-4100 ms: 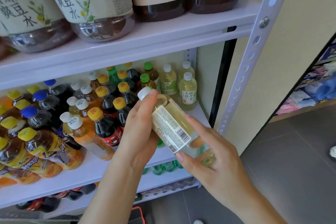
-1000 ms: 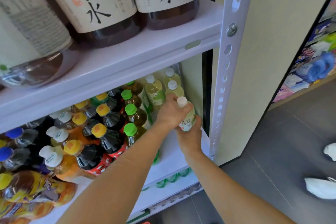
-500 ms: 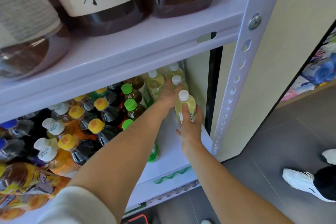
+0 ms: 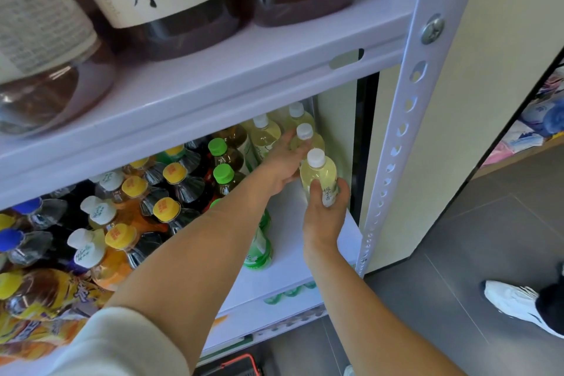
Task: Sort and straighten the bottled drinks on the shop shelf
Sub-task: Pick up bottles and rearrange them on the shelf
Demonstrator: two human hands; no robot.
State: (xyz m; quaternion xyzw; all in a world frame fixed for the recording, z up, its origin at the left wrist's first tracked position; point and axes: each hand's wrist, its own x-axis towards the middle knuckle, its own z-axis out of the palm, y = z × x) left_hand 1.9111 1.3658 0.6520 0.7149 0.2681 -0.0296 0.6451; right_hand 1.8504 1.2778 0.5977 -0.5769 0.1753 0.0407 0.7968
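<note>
A pale yellow bottle with a white cap (image 4: 319, 172) stands upright at the right end of the middle shelf (image 4: 293, 256). My right hand (image 4: 325, 217) grips its lower body from the front. My left hand (image 4: 282, 163) reaches further in and touches the second pale yellow bottle (image 4: 306, 137) right behind it. Two more of the same kind (image 4: 265, 131) stand at the back. Green-capped tea bottles (image 4: 224, 174) form a row just left of my left arm.
Yellow-capped dark bottles (image 4: 166, 210), white-capped orange ones (image 4: 91, 250) and blue-capped ones (image 4: 12, 241) crowd the shelf's left. Large brown bottles (image 4: 180, 18) stand on the upper shelf. A perforated upright (image 4: 396, 146) bounds the right side. Someone's white shoe (image 4: 518, 302) is on the floor.
The pale yellow bottle that I held tilted in both hands now stands upright on the shelf. My left hand has gone back to the bottle behind, and my right hand stays on the front one.
</note>
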